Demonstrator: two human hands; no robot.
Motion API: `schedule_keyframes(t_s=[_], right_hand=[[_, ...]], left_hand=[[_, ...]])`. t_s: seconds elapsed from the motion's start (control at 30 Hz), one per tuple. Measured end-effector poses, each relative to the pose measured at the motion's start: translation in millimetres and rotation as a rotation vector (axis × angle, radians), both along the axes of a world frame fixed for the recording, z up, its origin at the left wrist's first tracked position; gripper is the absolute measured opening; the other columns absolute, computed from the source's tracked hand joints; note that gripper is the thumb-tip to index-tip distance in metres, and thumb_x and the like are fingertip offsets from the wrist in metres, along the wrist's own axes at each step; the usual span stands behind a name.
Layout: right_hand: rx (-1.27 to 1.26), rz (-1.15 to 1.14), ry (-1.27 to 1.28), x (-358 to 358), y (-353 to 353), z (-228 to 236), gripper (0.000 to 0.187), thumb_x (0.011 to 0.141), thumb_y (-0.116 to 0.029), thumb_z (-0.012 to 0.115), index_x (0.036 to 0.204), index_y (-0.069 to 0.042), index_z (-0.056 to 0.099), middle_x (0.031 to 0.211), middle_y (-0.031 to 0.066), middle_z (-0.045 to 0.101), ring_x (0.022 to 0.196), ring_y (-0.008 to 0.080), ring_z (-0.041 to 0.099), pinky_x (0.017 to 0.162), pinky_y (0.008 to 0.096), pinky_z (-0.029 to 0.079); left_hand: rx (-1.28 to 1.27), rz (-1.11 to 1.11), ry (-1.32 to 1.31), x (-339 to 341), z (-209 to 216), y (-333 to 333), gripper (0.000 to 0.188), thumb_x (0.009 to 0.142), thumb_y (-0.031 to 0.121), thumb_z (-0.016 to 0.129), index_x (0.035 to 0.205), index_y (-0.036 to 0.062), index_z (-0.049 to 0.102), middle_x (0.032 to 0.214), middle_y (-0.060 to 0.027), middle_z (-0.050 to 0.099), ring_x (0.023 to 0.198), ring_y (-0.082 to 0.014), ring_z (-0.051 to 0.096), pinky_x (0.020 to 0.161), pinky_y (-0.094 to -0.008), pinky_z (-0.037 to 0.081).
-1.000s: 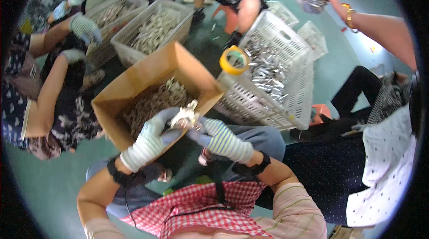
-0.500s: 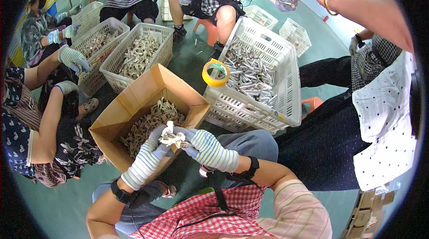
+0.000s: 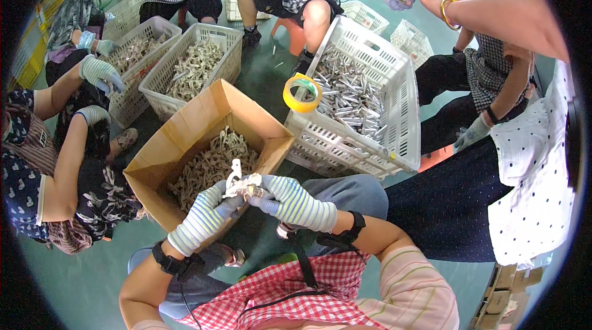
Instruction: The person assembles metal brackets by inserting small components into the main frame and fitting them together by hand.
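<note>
My two gloved hands meet in front of my lap, over the near edge of an open cardboard box [image 3: 176, 142]. Small white and metallic parts [image 3: 236, 181] are pinched between my left hand [image 3: 205, 211] and my right hand [image 3: 297, 205], a white stem sticking up from them. Both hands have closed fingers, which hide much of the parts; their exact kind cannot be made out. Inside the box lies a heap of similar pale fittings [image 3: 216, 158].
A white crate [image 3: 404, 114] of metal tubes stands right of the box, a yellow tape roll [image 3: 300, 107] on its near corner. Two crates [image 3: 231, 71] of pale parts are beyond. Co-workers sit around; a bare arm [image 3: 505, 18] reaches in from the right.
The held parts have turned slightly, their white stem standing taller, with both hands still together. At the right, a co-worker has leaned into view and the bare arm has dropped lower.
</note>
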State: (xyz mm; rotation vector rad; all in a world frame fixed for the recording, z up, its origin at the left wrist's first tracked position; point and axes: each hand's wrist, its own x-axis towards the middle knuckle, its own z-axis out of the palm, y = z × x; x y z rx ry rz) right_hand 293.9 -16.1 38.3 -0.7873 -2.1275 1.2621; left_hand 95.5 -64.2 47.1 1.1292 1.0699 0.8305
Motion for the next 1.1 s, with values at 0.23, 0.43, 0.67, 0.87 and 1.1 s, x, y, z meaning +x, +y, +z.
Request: schedule_keyframes(t_s=[0.23, 0.43, 0.67, 0.87, 1.1], right_hand=[[-0.397, -0.067, 0.300, -9, -9, 0, 0.031, 0.091, -0.024, 0.057, 0.113, -0.002, 0.058, 0.095, 0.0003, 0.063, 0.089, 0.0077, 0.054, 0.080, 0.0254, 0.044], [-0.628, -0.153, 0.163, -2, -4, 29, 0.037, 0.092, -0.032, 0.054, 0.121, -0.009, 0.057, 0.078, -0.0054, 0.053, 0.067, 0.0035, 0.043, 0.061, 0.0206, 0.037], [-0.759, -0.292, 0.330, -5, 0, 19, 0.030, 0.090, -0.032, 0.058, 0.104, -0.006, 0.062, 0.079, 0.0021, 0.064, 0.062, 0.0061, 0.055, 0.057, 0.0196, 0.042], [-0.781, -0.338, 0.304, -7, 1, 21, 0.030, 0.089, -0.030, 0.059, 0.106, -0.005, 0.060, 0.079, 0.0032, 0.064, 0.062, 0.0074, 0.056, 0.056, 0.0203, 0.044], [-0.805, -0.293, 0.291, -6, -2, 17, 0.028, 0.089, -0.027, 0.059, 0.108, -0.006, 0.060, 0.079, 0.0026, 0.063, 0.062, 0.0071, 0.055, 0.055, 0.0197, 0.042]], left_hand=[[-0.106, 0.069, -0.208, -6, -6, -4, 0.026, 0.087, 0.016, 0.058, 0.109, 0.0031, 0.052, 0.086, 0.0014, 0.055, 0.074, -0.0064, 0.048, 0.066, -0.0209, 0.042], [-0.054, 0.028, -0.212, -11, 5, 0, 0.032, 0.087, 0.026, 0.061, 0.108, 0.0022, 0.054, 0.087, -0.0013, 0.056, 0.075, -0.0083, 0.053, 0.069, -0.0231, 0.046], [-0.077, 0.033, -0.254, -16, 0, 3, 0.031, 0.089, 0.026, 0.058, 0.109, 0.0020, 0.056, 0.089, -0.0017, 0.059, 0.076, -0.0085, 0.055, 0.069, -0.0230, 0.047], [-0.111, 0.086, -0.366, -12, -4, 0, 0.029, 0.091, 0.025, 0.056, 0.109, 0.0026, 0.057, 0.088, -0.0010, 0.060, 0.074, -0.0079, 0.055, 0.069, -0.0227, 0.046], [-0.063, 0.089, -0.302, -14, -1, -1, 0.026, 0.089, 0.021, 0.057, 0.107, 0.0020, 0.058, 0.091, -0.0019, 0.060, 0.079, -0.0087, 0.055, 0.070, -0.0224, 0.046]])
